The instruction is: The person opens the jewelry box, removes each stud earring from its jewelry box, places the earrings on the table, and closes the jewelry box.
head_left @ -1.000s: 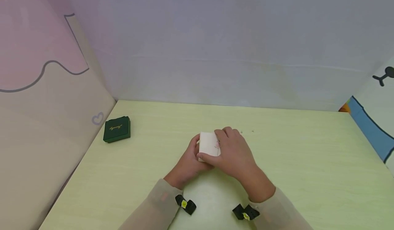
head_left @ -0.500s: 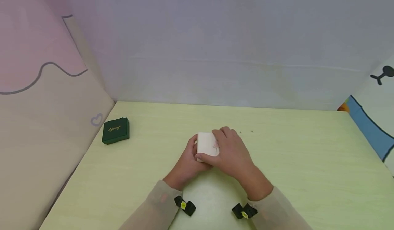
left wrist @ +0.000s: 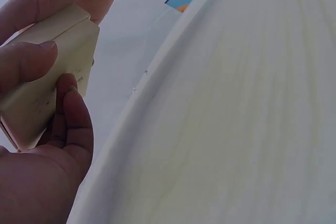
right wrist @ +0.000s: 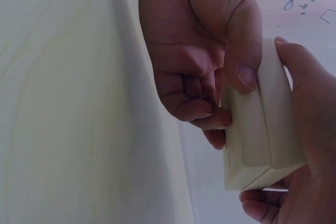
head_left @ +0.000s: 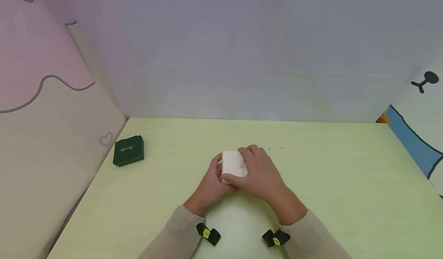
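Note:
Both hands hold a small cream-white box (head_left: pixel 232 163) with a pink flower drawn on its top, in the middle of the head view. From below and the left, my left hand (head_left: pixel 214 180) grips its lower part, thumb and curled fingers against the sides. My right hand (head_left: pixel 261 172) lies over the right half of the top, its thumb on the near side and fingers on the far side. A seam between lid and base runs round the box (right wrist: pixel 262 124) in the right wrist view. Small dark print marks the underside of the box (left wrist: pixel 58 77) in the left wrist view.
A dark green box (head_left: pixel 128 150) with gold lettering sits at the table's far left, by the left wall. The pale yellow-green table (head_left: pixel 332 182) ends at a grey-white backdrop (head_left: pixel 242 59). Two tiny dark specks lie beyond the right hand.
The head view has shifted slightly. Both hands keep their hold on the white box, with hardly any movement.

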A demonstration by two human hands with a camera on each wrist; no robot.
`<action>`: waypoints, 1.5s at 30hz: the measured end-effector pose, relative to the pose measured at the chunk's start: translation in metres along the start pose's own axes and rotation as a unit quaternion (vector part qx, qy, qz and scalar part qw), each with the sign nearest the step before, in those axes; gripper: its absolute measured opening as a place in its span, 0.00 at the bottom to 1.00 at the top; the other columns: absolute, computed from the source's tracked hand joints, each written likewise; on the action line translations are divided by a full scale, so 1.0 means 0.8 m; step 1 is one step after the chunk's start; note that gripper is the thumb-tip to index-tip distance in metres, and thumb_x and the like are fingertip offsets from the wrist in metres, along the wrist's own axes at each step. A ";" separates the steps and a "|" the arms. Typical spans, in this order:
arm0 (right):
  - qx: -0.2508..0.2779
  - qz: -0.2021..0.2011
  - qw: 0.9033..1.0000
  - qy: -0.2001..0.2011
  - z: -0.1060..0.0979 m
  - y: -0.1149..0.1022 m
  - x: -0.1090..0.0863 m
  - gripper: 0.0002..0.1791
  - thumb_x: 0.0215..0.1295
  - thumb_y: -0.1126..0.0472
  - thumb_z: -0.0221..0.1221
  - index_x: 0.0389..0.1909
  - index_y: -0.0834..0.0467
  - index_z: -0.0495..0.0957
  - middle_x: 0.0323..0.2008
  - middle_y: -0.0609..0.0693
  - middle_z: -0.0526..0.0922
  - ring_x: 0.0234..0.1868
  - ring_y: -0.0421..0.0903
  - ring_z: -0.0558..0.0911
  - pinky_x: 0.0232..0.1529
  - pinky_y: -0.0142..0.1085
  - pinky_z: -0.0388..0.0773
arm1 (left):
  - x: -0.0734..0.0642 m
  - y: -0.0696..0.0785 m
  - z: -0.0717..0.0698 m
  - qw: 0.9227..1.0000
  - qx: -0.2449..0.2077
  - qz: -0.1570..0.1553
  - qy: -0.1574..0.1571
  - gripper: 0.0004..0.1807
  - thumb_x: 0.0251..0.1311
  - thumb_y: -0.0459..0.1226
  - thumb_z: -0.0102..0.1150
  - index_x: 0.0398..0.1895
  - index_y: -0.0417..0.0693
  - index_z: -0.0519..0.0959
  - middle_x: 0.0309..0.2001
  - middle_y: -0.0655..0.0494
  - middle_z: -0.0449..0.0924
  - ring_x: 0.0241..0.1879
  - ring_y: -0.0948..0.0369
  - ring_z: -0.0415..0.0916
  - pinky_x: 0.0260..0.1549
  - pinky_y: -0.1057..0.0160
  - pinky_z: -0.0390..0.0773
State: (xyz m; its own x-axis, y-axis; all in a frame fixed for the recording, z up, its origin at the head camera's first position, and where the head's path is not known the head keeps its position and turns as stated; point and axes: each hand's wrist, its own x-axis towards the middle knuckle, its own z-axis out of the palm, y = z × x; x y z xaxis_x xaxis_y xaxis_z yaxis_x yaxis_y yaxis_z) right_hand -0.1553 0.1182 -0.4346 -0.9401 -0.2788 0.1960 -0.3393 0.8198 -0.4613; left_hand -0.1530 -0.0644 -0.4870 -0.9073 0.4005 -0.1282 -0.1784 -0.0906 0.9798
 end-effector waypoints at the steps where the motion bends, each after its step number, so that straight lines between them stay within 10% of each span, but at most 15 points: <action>1: 0.002 -0.002 1.000 -0.001 -0.001 0.002 0.000 0.48 0.52 0.28 0.69 0.61 0.62 0.77 0.53 0.55 0.77 0.48 0.52 0.76 0.47 0.47 0.75 | 0.000 0.000 0.000 1.000 -0.002 0.002 0.000 0.57 0.57 0.28 0.72 0.81 0.59 0.45 0.74 0.53 0.65 0.64 0.52 0.71 0.56 0.59 0.76; 14: 0.147 -0.052 0.984 -0.083 -0.026 0.050 -0.006 0.56 0.46 0.43 0.81 0.73 0.59 0.66 0.62 0.47 0.72 0.51 0.44 0.73 0.52 0.46 0.77 | -0.005 0.012 0.003 1.000 -0.010 -0.003 -0.009 0.59 0.55 0.33 0.78 0.81 0.62 0.46 0.72 0.54 0.66 0.63 0.52 0.73 0.55 0.58 0.78; 27: 0.148 -0.043 0.981 -0.114 -0.039 0.081 -0.019 0.56 0.47 0.38 0.79 0.72 0.58 0.66 0.60 0.45 0.71 0.51 0.44 0.72 0.53 0.46 0.77 | 0.007 0.024 0.009 0.997 0.061 -0.044 -0.033 0.64 0.53 0.32 0.77 0.84 0.53 0.40 0.67 0.49 0.67 0.57 0.54 0.77 0.51 0.58 0.79; 33: 0.115 -0.036 0.986 -0.119 -0.044 0.094 -0.019 0.57 0.48 0.39 0.79 0.74 0.60 0.64 0.62 0.48 0.71 0.52 0.44 0.73 0.53 0.44 0.76 | 0.020 0.038 0.014 0.982 0.182 -0.046 -0.017 0.60 0.51 0.38 0.80 0.82 0.50 0.50 0.60 0.53 0.69 0.50 0.56 0.77 0.49 0.56 0.78; 45: 0.102 -0.039 0.982 -0.151 -0.058 0.110 -0.011 0.54 0.52 0.40 0.78 0.72 0.64 0.65 0.60 0.50 0.72 0.53 0.44 0.75 0.56 0.44 0.77 | 0.047 0.053 0.028 0.953 0.287 -0.076 -0.056 0.57 0.53 0.40 0.79 0.80 0.44 0.51 0.57 0.55 0.71 0.46 0.60 0.78 0.41 0.57 0.79</action>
State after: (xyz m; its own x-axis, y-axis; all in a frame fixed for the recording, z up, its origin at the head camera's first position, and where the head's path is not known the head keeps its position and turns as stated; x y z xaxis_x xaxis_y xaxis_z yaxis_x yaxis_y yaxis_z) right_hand -0.1757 0.2162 -0.4364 -0.8672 -0.4977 -0.0145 -0.3805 0.6811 -0.6256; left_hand -0.1862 -0.0325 -0.4467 -0.8359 0.4668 -0.2888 -0.0366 0.4776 0.8778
